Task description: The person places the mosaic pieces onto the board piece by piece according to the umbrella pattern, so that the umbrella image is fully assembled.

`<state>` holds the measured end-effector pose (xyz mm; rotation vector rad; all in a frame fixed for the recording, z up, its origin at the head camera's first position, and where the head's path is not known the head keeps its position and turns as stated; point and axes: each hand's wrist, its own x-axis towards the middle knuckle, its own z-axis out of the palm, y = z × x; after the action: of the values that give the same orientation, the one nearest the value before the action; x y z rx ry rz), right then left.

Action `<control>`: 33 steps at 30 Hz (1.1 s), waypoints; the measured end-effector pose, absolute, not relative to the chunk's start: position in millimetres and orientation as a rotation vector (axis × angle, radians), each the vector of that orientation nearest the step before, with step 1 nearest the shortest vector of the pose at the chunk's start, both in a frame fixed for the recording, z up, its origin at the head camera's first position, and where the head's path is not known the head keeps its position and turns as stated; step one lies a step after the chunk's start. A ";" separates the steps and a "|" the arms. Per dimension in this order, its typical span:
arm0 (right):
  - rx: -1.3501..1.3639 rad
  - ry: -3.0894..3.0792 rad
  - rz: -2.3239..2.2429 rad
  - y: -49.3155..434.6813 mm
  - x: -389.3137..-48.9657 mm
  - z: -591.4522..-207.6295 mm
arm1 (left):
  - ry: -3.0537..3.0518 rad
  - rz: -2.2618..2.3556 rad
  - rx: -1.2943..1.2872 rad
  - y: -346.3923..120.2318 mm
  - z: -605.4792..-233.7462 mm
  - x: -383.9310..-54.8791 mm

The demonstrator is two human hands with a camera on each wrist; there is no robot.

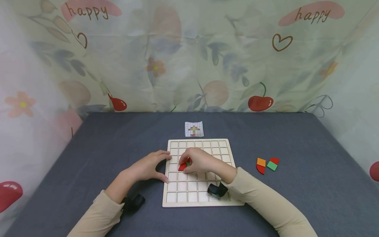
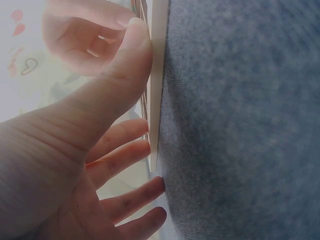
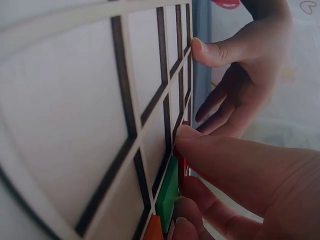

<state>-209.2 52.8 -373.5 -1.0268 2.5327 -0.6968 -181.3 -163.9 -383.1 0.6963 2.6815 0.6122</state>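
Note:
A pale wooden grid board (image 1: 182, 186) lies on the dark table. My right hand (image 1: 199, 160) reaches over its middle and pinches a red quarter-round tile (image 1: 182, 167) between thumb and fingers, low at a grid cell. Beside that tile, in the right wrist view, a green square tile (image 3: 168, 192) and an orange tile (image 3: 153, 229) sit on the grid, partly hidden by my fingers. My left hand (image 1: 147, 166) rests at the board's left edge, thumb and fingers spread apart along it. In the left wrist view the thumb (image 2: 132, 65) touches the board's rim.
Behind the board lies a small card (image 1: 194, 129) with a coloured pattern on a grid. Right of the board are loose tiles: an orange square (image 1: 261, 161), a green square (image 1: 272, 166) and two red quarter-rounds (image 1: 261, 169). A printed curtain (image 1: 189, 65) hangs behind the table.

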 end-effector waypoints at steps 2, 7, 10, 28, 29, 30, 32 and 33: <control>-1.065 2.529 -0.709 54.0 -211.3 -377.4 | 2.680 0.613 0.696 -163.9 -382.9 -181.3; -1.079 2.535 -0.714 54.6 -211.3 -378.5 | 2.679 0.616 0.695 -164.1 -383.7 -181.7; -1.045 2.541 -0.699 53.4 -209.0 -375.1 | 2.680 0.614 0.697 -164.3 -384.3 -182.1; -0.934 2.532 -0.864 88.4 -215.2 -363.1 | 2.670 0.617 0.641 -161.4 -382.4 -180.2; -0.908 2.533 -0.877 93.9 -216.0 -362.9 | 2.670 0.617 0.642 -161.4 -382.6 -180.2; -0.887 2.534 -0.890 99.7 -216.6 -362.3 | 2.671 0.618 0.641 -161.5 -382.9 -180.2; -0.851 2.545 -0.910 112.0 -218.0 -361.4 | 2.672 0.619 0.642 -161.5 -383.3 -180.2; -0.840 2.557 -0.914 118.5 -218.5 -360.4 | 2.672 0.620 0.643 -161.5 -383.5 -180.1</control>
<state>-218.5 118.5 -360.4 -0.8401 2.5566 -0.9138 -180.1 -161.5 -383.5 0.6428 2.6725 0.6201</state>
